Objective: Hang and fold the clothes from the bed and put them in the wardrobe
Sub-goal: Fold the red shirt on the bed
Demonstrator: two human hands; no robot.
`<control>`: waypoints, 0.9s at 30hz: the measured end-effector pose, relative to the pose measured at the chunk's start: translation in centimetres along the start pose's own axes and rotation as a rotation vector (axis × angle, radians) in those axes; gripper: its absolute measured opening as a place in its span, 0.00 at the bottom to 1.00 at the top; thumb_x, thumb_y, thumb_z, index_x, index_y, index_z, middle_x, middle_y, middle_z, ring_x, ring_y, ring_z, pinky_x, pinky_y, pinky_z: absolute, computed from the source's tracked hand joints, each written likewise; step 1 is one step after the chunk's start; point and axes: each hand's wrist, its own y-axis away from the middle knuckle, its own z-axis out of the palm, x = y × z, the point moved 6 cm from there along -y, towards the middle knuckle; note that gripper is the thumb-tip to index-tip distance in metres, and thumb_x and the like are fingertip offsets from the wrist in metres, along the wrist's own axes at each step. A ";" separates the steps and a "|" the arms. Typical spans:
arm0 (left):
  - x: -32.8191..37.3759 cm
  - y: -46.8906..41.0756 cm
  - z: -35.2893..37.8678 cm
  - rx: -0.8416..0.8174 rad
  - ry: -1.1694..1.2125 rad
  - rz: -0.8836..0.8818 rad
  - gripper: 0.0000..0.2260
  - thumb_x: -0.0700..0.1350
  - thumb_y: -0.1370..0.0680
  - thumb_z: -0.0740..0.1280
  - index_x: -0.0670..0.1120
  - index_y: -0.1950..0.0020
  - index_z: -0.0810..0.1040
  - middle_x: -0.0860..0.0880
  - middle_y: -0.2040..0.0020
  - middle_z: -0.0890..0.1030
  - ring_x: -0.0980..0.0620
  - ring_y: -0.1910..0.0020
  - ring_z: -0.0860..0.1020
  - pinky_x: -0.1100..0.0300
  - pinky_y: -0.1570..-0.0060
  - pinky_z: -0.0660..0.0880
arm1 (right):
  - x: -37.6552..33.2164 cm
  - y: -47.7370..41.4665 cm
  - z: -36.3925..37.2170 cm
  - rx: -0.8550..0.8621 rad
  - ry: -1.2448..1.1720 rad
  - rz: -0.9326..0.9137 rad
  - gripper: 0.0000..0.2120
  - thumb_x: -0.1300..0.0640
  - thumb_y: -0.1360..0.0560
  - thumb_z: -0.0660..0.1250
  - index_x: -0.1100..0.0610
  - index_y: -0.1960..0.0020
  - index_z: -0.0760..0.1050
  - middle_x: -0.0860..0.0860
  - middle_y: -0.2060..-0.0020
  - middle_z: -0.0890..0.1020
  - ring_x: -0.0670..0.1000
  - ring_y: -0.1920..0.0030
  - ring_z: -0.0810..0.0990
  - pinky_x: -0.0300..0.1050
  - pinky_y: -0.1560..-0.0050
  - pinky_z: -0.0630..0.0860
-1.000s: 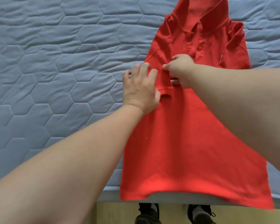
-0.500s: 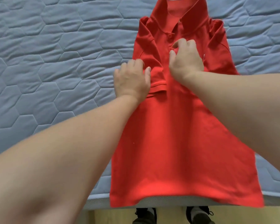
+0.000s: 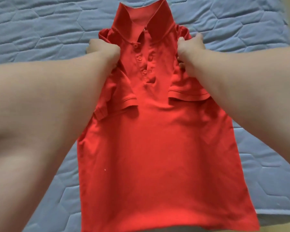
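You are in the folding step. The red polo shirt (image 3: 157, 148) lies face up on the bed (image 3: 40, 30), with its collar (image 3: 141, 19) at the far end and its hem (image 3: 157, 221) at the near edge of the mattress. Both sleeves are already turned inward onto the chest: the left sleeve (image 3: 126, 97) sits beside the button placket and the right sleeve (image 3: 187, 91) lies opposite it.

Your left grip (image 3: 103, 50) is clenched on the left shoulder of the shirt, just beside the collar, with the fingertips tucked out of sight in the cloth. Your right grip (image 3: 191, 47) grasps the right shoulder the same way, thumb toward you and the fabric bunching under it.

The shirt looks roughly half folded: narrowed at the top, still full length, and wider toward the hem. The next move likely calls for you to keep both shoulders pinched evenly and bring the far and near ends together, so the collar stays centred and the sleeves stay tucked inside. Watch the near part, which flares out on both sides and may need straightening first. The wardrobe is not in view.
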 end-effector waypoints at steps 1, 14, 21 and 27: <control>-0.3 -0.1 0.4 -0.058 0.120 -0.049 0.11 0.46 0.25 0.72 0.48 0.43 0.78 0.46 0.49 0.84 0.48 0.60 0.85 0.52 0.55 0.83 | 0.1 -0.2 0.3 -0.051 -0.064 0.028 0.19 0.47 0.18 0.59 0.52 0.31 0.65 0.51 0.46 0.70 0.53 0.50 0.70 0.43 0.46 0.70; -2.2 8.7 -4.2 -0.072 -0.160 0.553 0.09 0.48 0.35 0.73 0.45 0.60 0.80 0.50 0.63 0.81 0.55 0.64 0.75 0.54 0.62 0.73 | 0.9 7.4 -5.2 0.017 0.304 -0.507 0.13 0.50 0.33 0.68 0.50 0.66 0.63 0.45 0.69 0.70 0.51 0.62 0.70 0.41 0.61 0.62; -9.4 15.3 -1.4 -0.257 -0.591 0.883 0.10 0.45 0.24 0.72 0.42 0.47 0.81 0.43 0.43 0.83 0.42 0.42 0.79 0.52 0.42 0.74 | 8.1 10.5 -4.6 -0.266 0.861 -0.675 0.14 0.48 0.26 0.72 0.59 0.53 0.77 0.60 0.46 0.77 0.61 0.42 0.75 0.51 0.38 0.72; -10.9 16.7 -1.3 -0.031 -0.683 0.882 0.13 0.41 0.21 0.62 0.44 0.37 0.74 0.34 0.54 0.80 0.31 0.56 0.78 0.44 0.60 0.70 | 9.0 12.9 -5.1 -0.139 0.888 -0.856 0.15 0.51 0.23 0.67 0.63 0.48 0.76 0.63 0.45 0.75 0.65 0.43 0.73 0.57 0.43 0.74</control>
